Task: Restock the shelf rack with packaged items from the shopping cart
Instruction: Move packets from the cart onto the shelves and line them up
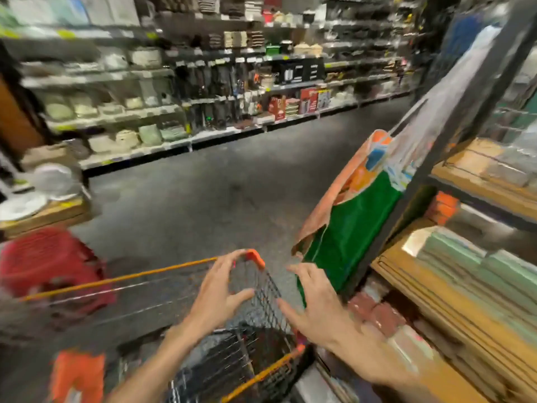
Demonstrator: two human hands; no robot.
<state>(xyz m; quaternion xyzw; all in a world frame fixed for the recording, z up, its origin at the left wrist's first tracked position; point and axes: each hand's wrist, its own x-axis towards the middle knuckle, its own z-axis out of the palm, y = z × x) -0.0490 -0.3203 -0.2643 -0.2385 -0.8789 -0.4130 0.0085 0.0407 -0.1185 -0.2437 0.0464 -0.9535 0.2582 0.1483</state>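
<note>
Motion blur smears the whole frame, worst at the left and right edges, where the red basket and the rack run into streaks. The cart mesh, near and central, is the sharpest part, yet still soft. Light is dim and even; the floor reads dark grey with a faint sheen. The far shelves are brighter, their pale goods glowing. The wide lens bows those shelves and leans the rack's post. Blocky compression mottles flat areas.

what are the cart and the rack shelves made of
Cart: dark metal wire mesh, judging by the thin crossed grid; its orange corner cap looks like glossy plastic. Shelves: matte tan boards, probably wood or wood-look board, though blur hides any grain. Post: dark, likely painted metal.
</note>
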